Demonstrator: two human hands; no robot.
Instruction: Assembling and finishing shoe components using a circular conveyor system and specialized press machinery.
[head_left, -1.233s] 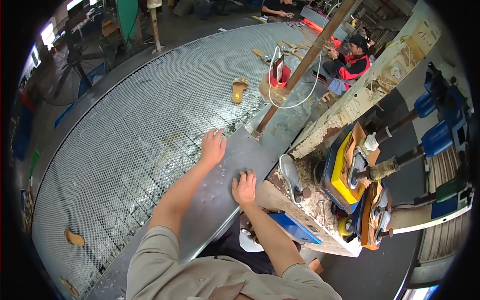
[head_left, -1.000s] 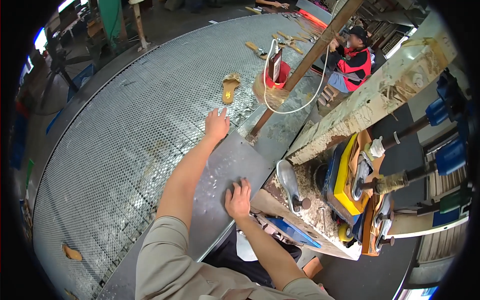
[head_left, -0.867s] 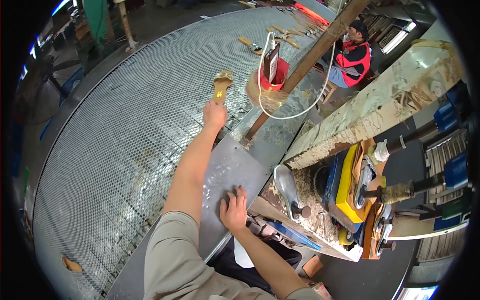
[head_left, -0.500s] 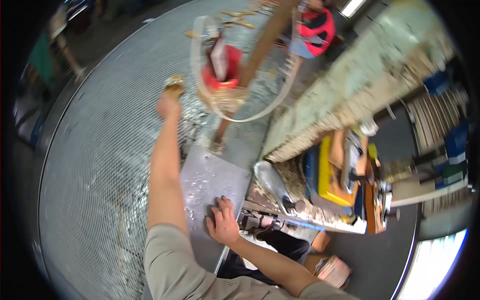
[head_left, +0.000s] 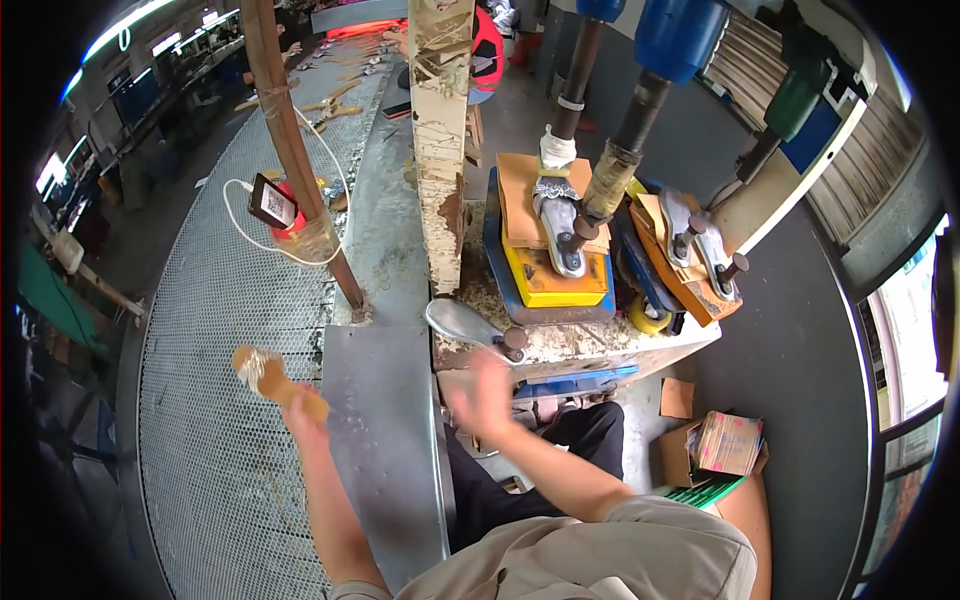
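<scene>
Sole piece (head_left: 268,378) is picked up, pinched in my left hand (head_left: 303,412) over the mesh table (head_left: 215,480). Right hand (head_left: 482,392) spread, blurry, near the press lever (head_left: 470,326). Pressing not done yet, I'd guess.

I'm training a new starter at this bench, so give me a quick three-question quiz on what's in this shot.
1. True or false: the left hand holds a tan shoe sole over the wire mesh conveyor.
2. Multiple choice: what is the right hand nearest to? A) the cardboard box on the floor B) the metal lever with a dark knob C) the brown post
3. Fill in: the block on the press under the metal foot form is coloured ____.

Key: 1 true; 2 B; 3 yellow. The right hand is blurred, so whether it touches the lever cannot be told.
</scene>
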